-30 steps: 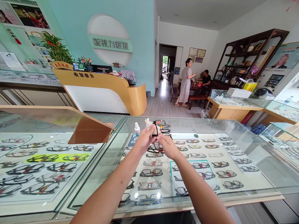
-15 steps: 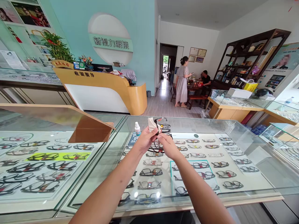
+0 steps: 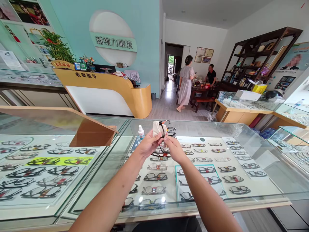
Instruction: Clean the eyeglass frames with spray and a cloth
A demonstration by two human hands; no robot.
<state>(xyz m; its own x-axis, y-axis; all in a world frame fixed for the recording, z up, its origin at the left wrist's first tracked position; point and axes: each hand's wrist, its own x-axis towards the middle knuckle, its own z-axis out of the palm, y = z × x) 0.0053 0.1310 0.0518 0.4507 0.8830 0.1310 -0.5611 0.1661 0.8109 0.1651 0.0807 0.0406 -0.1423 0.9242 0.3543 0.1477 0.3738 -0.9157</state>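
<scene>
Hands nearly meeting, the left [image 3: 149, 143] pinches a pale cloth [image 3: 156, 128] at the upper rim of black glasses [image 3: 163, 130], turned on end between them; the right [image 3: 174, 149] grips near mid-frame. A bottle [image 3: 141, 131] stands just left, on the counter [image 3: 207, 129].

The black-shirted person [image 3: 211, 76] has apparently risen.

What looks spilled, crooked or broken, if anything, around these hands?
Nothing stands out. The left hand holds a pale cloth against black glasses, the right hand grips them, the white bottle stands upright, and display frames lie in rows. Fine damage would be too small to see.
</scene>
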